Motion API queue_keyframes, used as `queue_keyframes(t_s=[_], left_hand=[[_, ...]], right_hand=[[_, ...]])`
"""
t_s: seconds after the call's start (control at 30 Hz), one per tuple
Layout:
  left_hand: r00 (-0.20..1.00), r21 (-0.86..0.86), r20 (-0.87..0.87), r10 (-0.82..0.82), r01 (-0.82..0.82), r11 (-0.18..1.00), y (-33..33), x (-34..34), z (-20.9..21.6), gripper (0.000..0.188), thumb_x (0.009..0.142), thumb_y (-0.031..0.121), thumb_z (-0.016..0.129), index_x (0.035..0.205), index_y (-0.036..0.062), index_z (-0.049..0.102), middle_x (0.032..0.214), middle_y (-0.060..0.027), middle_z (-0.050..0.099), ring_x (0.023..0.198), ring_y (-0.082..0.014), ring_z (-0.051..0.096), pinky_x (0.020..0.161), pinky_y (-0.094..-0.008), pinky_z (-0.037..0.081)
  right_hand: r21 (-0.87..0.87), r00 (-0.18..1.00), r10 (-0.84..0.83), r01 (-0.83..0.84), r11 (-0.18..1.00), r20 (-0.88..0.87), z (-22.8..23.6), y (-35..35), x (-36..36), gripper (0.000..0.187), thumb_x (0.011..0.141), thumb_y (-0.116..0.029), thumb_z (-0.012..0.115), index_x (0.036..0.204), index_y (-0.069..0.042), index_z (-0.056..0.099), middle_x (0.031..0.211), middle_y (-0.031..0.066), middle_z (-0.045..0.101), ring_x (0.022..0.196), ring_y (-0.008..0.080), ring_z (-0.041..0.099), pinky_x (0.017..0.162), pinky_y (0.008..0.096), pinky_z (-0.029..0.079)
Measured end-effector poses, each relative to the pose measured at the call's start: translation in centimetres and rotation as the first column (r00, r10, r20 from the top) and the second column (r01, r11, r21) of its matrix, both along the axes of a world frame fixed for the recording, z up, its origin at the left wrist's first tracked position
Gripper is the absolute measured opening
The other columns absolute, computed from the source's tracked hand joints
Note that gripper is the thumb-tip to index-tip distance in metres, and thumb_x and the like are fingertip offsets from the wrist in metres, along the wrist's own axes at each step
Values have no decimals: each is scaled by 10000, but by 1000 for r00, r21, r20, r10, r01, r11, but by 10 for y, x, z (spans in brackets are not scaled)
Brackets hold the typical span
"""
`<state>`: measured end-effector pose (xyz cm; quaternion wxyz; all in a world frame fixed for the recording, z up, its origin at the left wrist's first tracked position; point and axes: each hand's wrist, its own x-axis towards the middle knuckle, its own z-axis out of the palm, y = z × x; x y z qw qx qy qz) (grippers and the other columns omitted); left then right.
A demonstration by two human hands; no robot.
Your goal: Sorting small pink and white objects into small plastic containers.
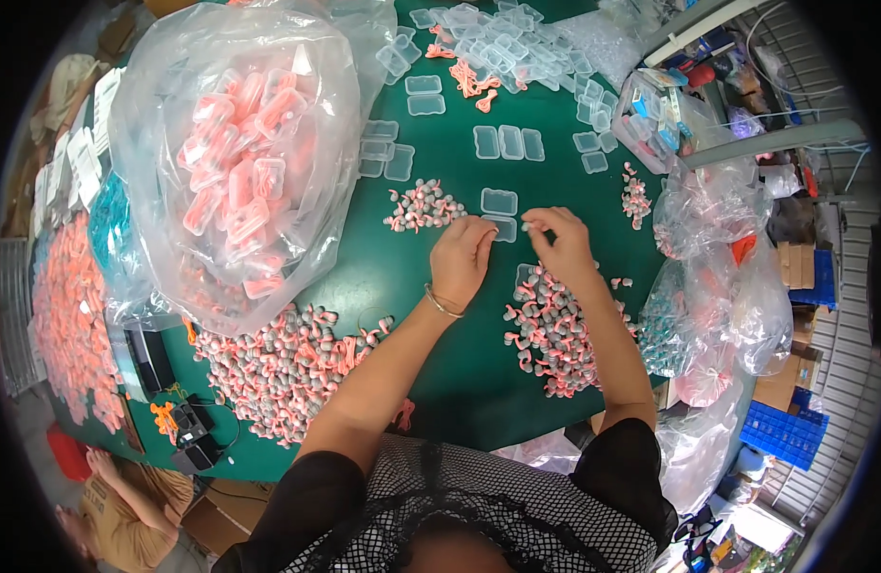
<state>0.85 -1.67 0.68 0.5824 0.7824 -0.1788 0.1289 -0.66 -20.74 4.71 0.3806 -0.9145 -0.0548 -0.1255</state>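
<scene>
Plastic case [499, 201] (clear, its two halves laid open) is found on the green table [460, 372], just ahead of both hands. By its nearer half, the left hand [461, 258] is curled; whether anything is grasped cannot be told. Small pale piece [526, 227] is pinched by the right hand [563, 243].

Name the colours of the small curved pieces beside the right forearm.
Small curved pieces: grey and pink, best in head view.

Black short sleeves [312, 506] flank a black-and-white netted top [503, 466] with dark lace trim [436, 498]; a thin gold-toned bangle [442, 307] circles the left wrist [450, 290].
</scene>
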Motion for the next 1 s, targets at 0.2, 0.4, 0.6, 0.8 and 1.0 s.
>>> queue_keyframes(t_s=[0.2,0.4,0.6,0.8,1.0], left_hand=[[998,163,-15,69,-65,985,-7,-2,-2,92,826,74,697,913,95,678,897,-74,625,757,-288,642,637,-384,521],[998,302,53,18,-33,953,-5,0,-1,175,808,85,670,983,76,670,886,-85,578,769,-287,614,633,-397,513],[989,326,144,-39,-11,945,10,6,6,281,800,86,673,1076,43,636,914,-106,579,799,-310,605,672,-422,503],[995,328,103,-19,-16,945,24,7,2,276,761,63,654,1033,21,641,854,-136,593,786,-314,612,680,-427,510],[993,262,89,-73,47,964,6,-8,-13,294,765,86,688,1052,57,631,898,-117,559,815,-310,596,699,-420,498]], right_hand=[[-328,998,62,-63,943,-13,-15,28,1,127,740,-54,686,837,-120,638,792,42,635,808,242,608,799,425,373],[-548,997,67,-36,835,37,-6,44,5,137,718,-69,654,842,-125,668,816,29,608,832,254,591,812,437,371],[-375,997,23,-49,926,-73,16,31,48,138,780,-89,635,896,-136,695,838,43,640,842,279,623,744,442,428],[-448,941,60,102,888,333,-29,13,186,163,849,-85,609,976,-126,703,991,97,671,936,321,631,773,434,516],[-496,992,22,43,867,125,-61,-29,215,180,859,-61,623,1021,-110,683,1068,88,669,1037,312,611,873,425,497]])
